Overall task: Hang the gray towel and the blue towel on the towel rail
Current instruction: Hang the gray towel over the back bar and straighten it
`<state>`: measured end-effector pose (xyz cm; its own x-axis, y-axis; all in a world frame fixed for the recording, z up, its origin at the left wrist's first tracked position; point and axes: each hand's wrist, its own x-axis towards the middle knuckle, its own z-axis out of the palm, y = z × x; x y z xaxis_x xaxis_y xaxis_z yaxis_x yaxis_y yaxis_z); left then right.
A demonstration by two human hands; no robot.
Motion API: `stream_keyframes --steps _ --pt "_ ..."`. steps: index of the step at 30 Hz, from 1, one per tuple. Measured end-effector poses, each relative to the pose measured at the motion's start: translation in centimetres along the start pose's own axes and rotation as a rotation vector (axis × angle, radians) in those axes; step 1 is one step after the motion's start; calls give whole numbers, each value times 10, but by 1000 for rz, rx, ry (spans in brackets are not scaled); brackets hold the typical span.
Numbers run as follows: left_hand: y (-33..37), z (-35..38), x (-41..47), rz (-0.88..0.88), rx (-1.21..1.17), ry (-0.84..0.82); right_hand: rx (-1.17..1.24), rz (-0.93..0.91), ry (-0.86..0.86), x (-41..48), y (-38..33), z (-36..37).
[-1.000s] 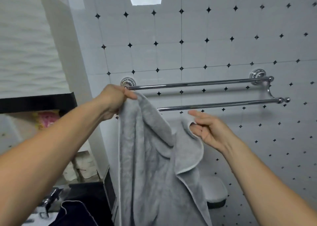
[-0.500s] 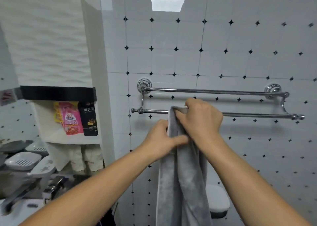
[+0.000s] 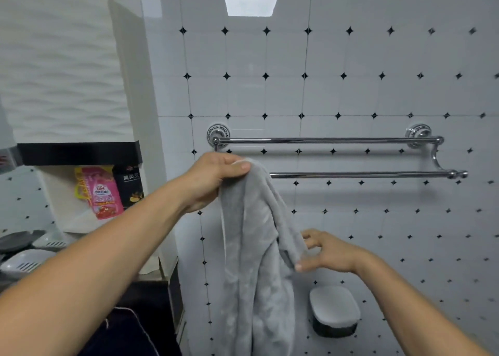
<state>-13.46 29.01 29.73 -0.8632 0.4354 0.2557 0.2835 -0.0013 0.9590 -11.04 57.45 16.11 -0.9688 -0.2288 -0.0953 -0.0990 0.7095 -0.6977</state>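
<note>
Two hands are at work in your head view, both on the gray towel (image 3: 253, 261), which hangs in a long bunched fall in front of the tiled wall (image 3: 351, 72). Your left hand (image 3: 213, 178) is closed around the towel's top, fingers curled over the gathered cloth, right at the left end of the towel rail (image 3: 337, 140); that hand and the cloth hide the left end of the lower bar, so you cannot tell from here whether the towel already lies over the bar or is only held up against it. Your right hand (image 3: 328, 251) is lower, beside the towel's right edge, pinching a fold of that edge between thumb and fingertips, the other fingers spread loosely. The rail itself has two chrome bars (upper one nearer the wall, lower one standing out in front), and both bars are bare to the right of the towel. Down at the bottom left a dark blue towel (image 3: 127, 334) with a pale edge lies partly in view below your left forearm. Below the right hand a white soap dish (image 3: 334, 308) sits on the wall. To the left, a recessed shelf holds a pink pouch (image 3: 100, 192) and a black pouch (image 3: 131, 187) side by side.
</note>
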Motion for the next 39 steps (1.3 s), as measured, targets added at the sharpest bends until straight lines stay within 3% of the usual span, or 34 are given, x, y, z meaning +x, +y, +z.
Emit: stream_keyframes --steps 3,5,8,10,12,19,23,32,37,39 --pt "7 -23 2 3 221 14 -176 86 -10 -1 23 -2" --pt "6 -41 1 -10 368 77 -126 89 108 -6 29 -18" --pt "0 -64 -3 -39 489 161 290 62 373 -12 31 -44" --pt "-3 -74 -5 -49 567 179 542 25 448 -12 27 -52" --pt "-7 -80 -6 -66 628 181 646 3 417 -9 24 -55" --pt "-17 -97 -8 -78 707 162 468 -9 243 -5 13 -67" --pt "-21 -96 -8 -109 613 193 519 -51 343 -3 7 -74" --pt "-40 -91 -3 -112 732 209 710 -134 611 0 -8 -90" --pt "-57 -84 -1 -105 890 233 601 -41 485 -4 -6 -89" --pt "-62 -81 0 -113 826 292 615 -35 474 -5 -4 -96"
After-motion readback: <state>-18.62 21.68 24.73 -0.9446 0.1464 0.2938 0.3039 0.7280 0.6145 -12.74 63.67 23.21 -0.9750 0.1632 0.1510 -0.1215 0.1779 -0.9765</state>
